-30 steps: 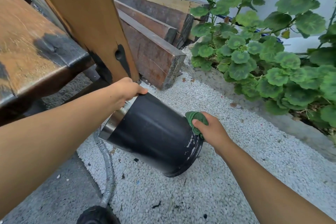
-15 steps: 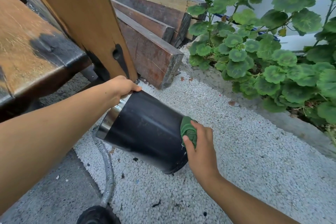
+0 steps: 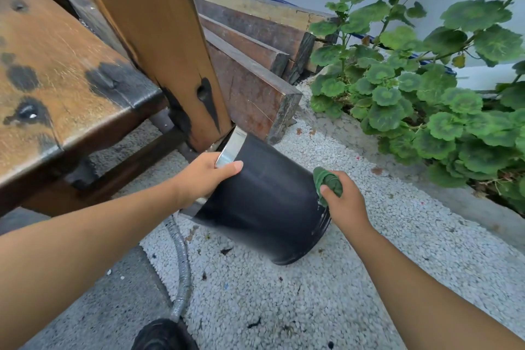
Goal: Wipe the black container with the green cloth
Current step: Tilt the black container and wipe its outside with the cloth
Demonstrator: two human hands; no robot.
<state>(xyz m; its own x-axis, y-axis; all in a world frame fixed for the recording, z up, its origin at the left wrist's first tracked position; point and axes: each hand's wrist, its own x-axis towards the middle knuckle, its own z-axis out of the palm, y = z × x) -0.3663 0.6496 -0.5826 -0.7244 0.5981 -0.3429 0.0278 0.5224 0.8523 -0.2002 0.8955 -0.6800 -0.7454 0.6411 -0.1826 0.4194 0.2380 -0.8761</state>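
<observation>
Outdoors, on pale pebbled ground (image 3: 369, 278) beside a raised bed of round-leaved plants (image 3: 426, 111), with stacked wooden beams (image 3: 255, 85) behind. Black container (image 3: 267, 207) tipped on its side, held off the ground in front of the bench (image 3: 56, 74), metal-rimmed mouth toward the bench leg, closed base pointing away and down. Left hand (image 3: 203, 176) clamped on the container's rim, thumb lying on the outer black wall, fingers hidden inside the mouth. Right hand (image 3: 345, 203) at the container's base end, fingers curled tight around a bunched green cloth (image 3: 326, 180), cloth pressed against the edge where wall meets base. Whitish smears visible on that edge just below the cloth (likely the dirt being worked on).

Risks, judged from this pose: only one hand carrying the container's weight at the rim, so a hard push from the cloth could lever it out of that grip and drop it onto the pebbles. Smooth wall under the thumb, possibly slippery if wet. Cloth balled small, so easy to skid off the curved edge and miss the smears. Grey hose (image 3: 181, 270) lying under the container, a possible snag if lowered.
</observation>
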